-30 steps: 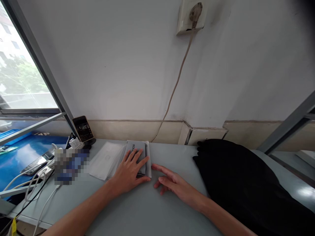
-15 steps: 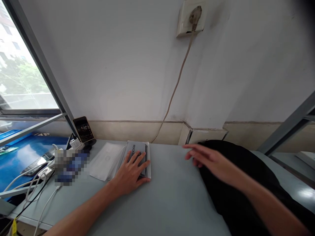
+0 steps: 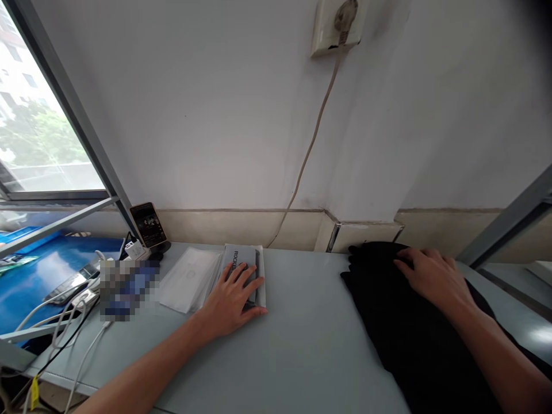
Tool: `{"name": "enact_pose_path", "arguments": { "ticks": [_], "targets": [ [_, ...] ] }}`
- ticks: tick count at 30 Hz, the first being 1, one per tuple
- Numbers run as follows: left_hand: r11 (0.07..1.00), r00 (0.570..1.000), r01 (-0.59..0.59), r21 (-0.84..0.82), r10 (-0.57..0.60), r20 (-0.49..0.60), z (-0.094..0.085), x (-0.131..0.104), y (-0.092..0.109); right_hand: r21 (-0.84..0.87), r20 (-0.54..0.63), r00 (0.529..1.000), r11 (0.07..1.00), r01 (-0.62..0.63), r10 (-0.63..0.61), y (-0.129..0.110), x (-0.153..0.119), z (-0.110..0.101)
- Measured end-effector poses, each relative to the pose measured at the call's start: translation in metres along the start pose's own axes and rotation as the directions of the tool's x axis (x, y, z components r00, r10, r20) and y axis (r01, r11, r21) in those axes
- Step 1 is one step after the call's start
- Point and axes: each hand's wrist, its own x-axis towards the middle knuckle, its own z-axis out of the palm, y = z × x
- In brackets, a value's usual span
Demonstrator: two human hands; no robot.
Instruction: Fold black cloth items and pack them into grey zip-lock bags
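Note:
My left hand [image 3: 233, 293] lies with fingers spread on a grey box [image 3: 244, 253] with white lettering, part of it hidden under the palm. Several translucent white plastic sleeves [image 3: 190, 277] lie flat just left of the box. On the other side, my right hand [image 3: 433, 276] rests on the far part of a black cloth [image 3: 401, 328], its fingers curled and the thumb close to the index finger. The fingertips sink into the dark fabric, so their hold is hard to make out.
A phone [image 3: 149, 224] stands tilted on a holder near the wall. White cables [image 3: 81, 351] and chargers [image 3: 135, 249] crowd the left side. A cord [image 3: 314, 135] hangs from the wall socket [image 3: 332, 34] behind the grey tabletop [image 3: 302, 328]. Metal frame bars flank both sides.
My right hand has moved right and come down onto the black cloth. The cloth's left edge has shifted and shows ridges. My left hand stays on the box.

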Motion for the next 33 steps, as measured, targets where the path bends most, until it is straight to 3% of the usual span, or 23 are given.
{"name": "enact_pose_path", "arguments": {
  "ticks": [9,21,26,33],
  "targets": [
    [1.000,0.999,0.001,-0.031,-0.003,-0.041,0.005,0.001,-0.003,-0.024,-0.022,0.979,0.979,-0.201,0.201,-0.006,-0.005,0.005],
    [1.000,1.000,0.010,0.013,-0.010,0.012,0.003,0.001,-0.002,0.115,-0.087,0.894,0.895,-0.430,0.441,0.003,0.005,0.012],
    [0.999,1.000,-0.006,0.038,0.006,0.021,0.004,0.000,-0.003,0.112,-0.205,0.880,0.904,-0.414,0.428,-0.002,0.003,0.004],
    [0.999,1.000,-0.014,0.050,0.015,-0.009,0.004,-0.001,-0.003,0.050,-0.239,0.953,0.983,-0.178,0.184,-0.014,-0.005,-0.017]
  ]
}}
